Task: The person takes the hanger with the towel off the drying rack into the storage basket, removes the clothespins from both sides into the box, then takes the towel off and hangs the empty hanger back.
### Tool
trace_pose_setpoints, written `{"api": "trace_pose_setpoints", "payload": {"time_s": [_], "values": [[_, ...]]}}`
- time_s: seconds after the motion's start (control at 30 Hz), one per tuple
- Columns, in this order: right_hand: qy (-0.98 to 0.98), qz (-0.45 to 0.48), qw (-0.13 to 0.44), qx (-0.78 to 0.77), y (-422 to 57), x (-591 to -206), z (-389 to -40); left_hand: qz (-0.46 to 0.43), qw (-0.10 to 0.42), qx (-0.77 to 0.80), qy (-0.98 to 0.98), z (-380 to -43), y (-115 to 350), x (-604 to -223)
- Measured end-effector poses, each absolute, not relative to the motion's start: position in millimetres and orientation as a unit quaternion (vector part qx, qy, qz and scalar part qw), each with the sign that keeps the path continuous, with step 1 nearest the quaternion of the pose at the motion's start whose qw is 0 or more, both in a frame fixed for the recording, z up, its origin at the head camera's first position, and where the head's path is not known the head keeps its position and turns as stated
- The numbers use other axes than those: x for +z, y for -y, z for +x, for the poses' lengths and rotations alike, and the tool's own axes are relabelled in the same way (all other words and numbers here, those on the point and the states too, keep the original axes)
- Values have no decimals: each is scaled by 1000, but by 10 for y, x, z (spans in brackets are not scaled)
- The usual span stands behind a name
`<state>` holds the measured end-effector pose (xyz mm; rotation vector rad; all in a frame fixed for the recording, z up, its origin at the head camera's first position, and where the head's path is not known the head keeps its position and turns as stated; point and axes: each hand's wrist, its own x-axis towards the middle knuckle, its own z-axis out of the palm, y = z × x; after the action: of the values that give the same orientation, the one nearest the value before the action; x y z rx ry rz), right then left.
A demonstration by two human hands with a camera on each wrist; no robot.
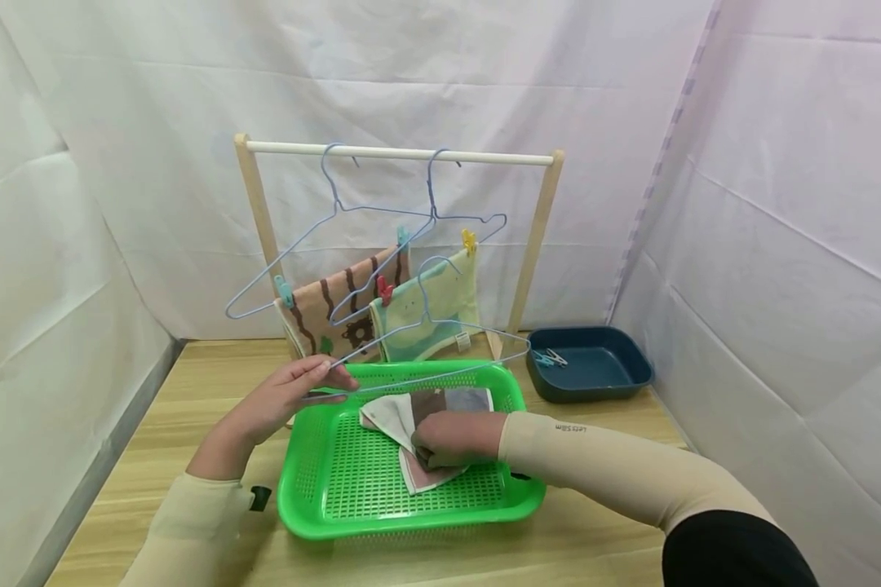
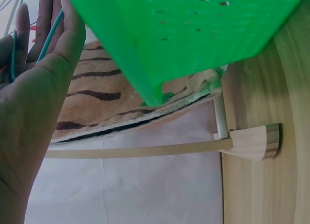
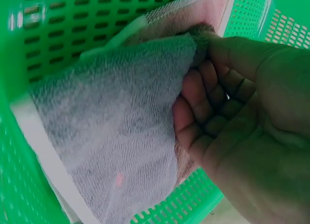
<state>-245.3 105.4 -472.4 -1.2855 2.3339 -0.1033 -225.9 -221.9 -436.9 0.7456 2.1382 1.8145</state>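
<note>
Wooden table (image 1: 154, 416), green basket (image 1: 411, 522) — left fingers (image 1: 342, 378) holding blue hanger (image 1: 427, 318), right fingers (image 3: 194, 93) pinching towel (image 3: 116, 122)

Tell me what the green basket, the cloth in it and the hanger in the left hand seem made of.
Green basket: likely glossy plastic, going by bright highlights and regular slots. Cloth: matte, probably terry, given its fine ribbed pile; fibre unclear. Hanger: thin, smooth and blue, perhaps coated wire; core unseen.

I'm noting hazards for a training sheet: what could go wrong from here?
The hanger held by one end in the left hand might swing or tip. The towel in the green basket could slip or unfold unevenly, as the right hand pinches only part of it.
</note>
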Motion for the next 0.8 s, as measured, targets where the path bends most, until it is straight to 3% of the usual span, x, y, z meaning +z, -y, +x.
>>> {"api": "trace_pose_setpoints", "payload": {"time_s": [0.37,0.8], "values": [[-859,-445,245,-72,-1126,-4472,-2414,227,77,622,-746,-2229,2086,-4204],[-863,-450,191,-127,-1427,-4157,-2441,234,48,627,-741,-2219,2039,-3945]]}}
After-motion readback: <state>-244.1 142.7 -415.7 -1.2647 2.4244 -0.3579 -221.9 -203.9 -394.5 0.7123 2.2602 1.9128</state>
